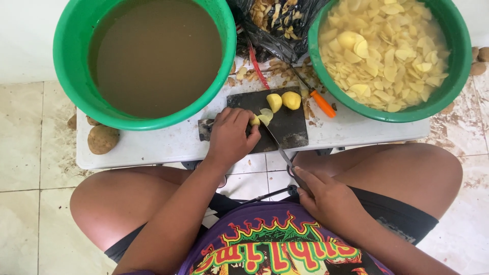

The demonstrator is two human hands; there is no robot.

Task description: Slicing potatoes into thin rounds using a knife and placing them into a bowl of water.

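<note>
— While the left hand (230, 136) presses down at the centre of the frame, what is under it?

— A small yellow potato piece (254, 120), pinned by curled fingers on the dark cutting board (288, 130), with a couple of thin slices (265, 116) lying just beside it.

— And the right hand (326, 199)?

— Lower, right of centre, closed around the handle of a knife (277, 145). Its blade runs up and to the left, the tip touching the slices. The grip itself is partly hidden, so I think the fingers wrap the handle fully, but I cannot be sure.

— What else lies on the board?

— Two peeled potato halves (283, 101) at its upper edge, touching each other.

— What crowds the white table (153, 145)?

— A green basin of murky brown water (147, 56) fills the upper left, its rim near the board's left corner. A second green basin of potato slices (387, 51) fills the upper right. Between them sits a black bag of peelings (277, 25), with loose peel spilled below it. An orange-handled peeler (322, 103) lies just right of the board.

— Anything off the table?

— An unpeeled potato (103, 138) at its left end, on the tiled floor (25, 153), and more at the far right edge. Both bare knees flank the hands below.
</note>
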